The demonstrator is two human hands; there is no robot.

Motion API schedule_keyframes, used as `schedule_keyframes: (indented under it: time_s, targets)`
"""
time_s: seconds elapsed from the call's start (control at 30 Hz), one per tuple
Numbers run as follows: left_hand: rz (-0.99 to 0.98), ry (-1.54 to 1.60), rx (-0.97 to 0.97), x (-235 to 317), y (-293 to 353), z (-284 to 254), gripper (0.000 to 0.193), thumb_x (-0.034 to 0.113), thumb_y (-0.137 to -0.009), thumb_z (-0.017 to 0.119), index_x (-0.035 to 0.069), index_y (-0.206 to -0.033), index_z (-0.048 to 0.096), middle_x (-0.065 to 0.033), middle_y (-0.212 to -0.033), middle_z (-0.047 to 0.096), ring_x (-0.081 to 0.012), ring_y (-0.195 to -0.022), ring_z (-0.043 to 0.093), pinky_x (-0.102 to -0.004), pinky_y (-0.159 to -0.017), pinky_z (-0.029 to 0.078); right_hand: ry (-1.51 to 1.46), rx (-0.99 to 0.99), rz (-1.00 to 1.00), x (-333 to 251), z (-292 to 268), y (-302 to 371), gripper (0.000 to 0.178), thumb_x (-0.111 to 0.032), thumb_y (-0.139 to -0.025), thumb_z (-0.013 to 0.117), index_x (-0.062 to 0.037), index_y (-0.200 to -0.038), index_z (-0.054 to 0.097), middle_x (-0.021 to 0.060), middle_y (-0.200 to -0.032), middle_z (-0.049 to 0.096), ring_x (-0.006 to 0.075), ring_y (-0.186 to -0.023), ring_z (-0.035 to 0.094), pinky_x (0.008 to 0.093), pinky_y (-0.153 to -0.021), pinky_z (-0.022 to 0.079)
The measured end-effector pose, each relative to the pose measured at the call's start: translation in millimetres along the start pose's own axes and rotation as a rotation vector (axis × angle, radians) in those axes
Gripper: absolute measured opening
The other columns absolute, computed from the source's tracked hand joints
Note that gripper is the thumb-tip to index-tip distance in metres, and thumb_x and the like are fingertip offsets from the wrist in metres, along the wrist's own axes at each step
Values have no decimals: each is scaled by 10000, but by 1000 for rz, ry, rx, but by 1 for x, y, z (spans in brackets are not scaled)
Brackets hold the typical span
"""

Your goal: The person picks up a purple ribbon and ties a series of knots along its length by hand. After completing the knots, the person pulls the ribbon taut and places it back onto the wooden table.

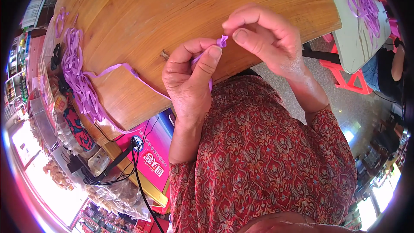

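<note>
Between its thumb and index finger, my left hand (pixel 189 71) pinches a purple ribbon (pixel 221 41), whose small folded or knotted end sticks up past the fingertips. From under this hand the ribbon runs left across the table to a loose purple ribbon pile (pixel 76 75) at the table's left edge. Just right of the folded end, my right hand (pixel 269 39) hovers with thumb and index finger curved and a gap between them. Nothing shows in that gap. The other fingers of the right hand are curled and partly hidden.
The wooden table (pixel 142 13) fills the upper middle. At the upper right, a pale table (pixel 345 39) bears another purple ribbon heap (pixel 362 0), with a red plastic stool (pixel 353 82) below. Black cables (pixel 136 164) hang beside a pink box (pixel 151 155) at lower left. A person (pixel 386 69) sits far right.
</note>
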State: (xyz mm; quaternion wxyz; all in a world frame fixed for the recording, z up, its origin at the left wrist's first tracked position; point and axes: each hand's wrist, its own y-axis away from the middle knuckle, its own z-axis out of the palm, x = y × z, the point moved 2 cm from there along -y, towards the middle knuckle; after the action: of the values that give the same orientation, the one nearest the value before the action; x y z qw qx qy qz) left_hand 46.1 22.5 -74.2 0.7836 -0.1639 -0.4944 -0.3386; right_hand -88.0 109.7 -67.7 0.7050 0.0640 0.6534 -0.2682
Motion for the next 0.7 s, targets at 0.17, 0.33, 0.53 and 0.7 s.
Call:
schedule_keyframes:
  time_s: [0.17, 0.33, 0.53, 0.7]
  targets:
    - [3, 10, -23, -1, 2, -1, 133, -32, -830, 631, -26, -962, 626, -38, -901, 639, -69, -806, 570, -177, -726, 446, 460, -72, -351, -16, -5, -5, 343, 0, -754, 668, 7, -1092, 613, 113, -936, 608, 191, -837, 575, 292, -736, 458]
    - [3, 65, -37, 1, 3, 4, 133, -42, -828, 625, -32, -960, 624, -59, -914, 644, -100, -848, 593, -206, -775, 471, 701, -141, -557, -19, -2, -8, 395, -121, -657, 743, 0, -1023, 660, 86, -886, 623, 233, -752, 587, 310, -648, 468]
    - [8, -46, -50, 4, 6, 5, 95, -42, -821, 632, -26, -914, 638, -37, -865, 631, -85, -789, 577, -203, -729, 464, 795, -178, -694, -22, -6, -3, 332, -98, -594, 752, -9, -906, 682, 56, -755, 596, 199, -663, 552, 302, -581, 428]
    - [135, -419, -48, 10, 6, 4, 55, -20, -801, 665, -6, -852, 652, 18, -714, 553, -38, -634, 467, -178, -564, 369, 844, -211, -718, -29, -14, -2, 251, -72, -597, 744, -1, -824, 662, 58, -725, 572, 211, -651, 538, 322, -574, 408]
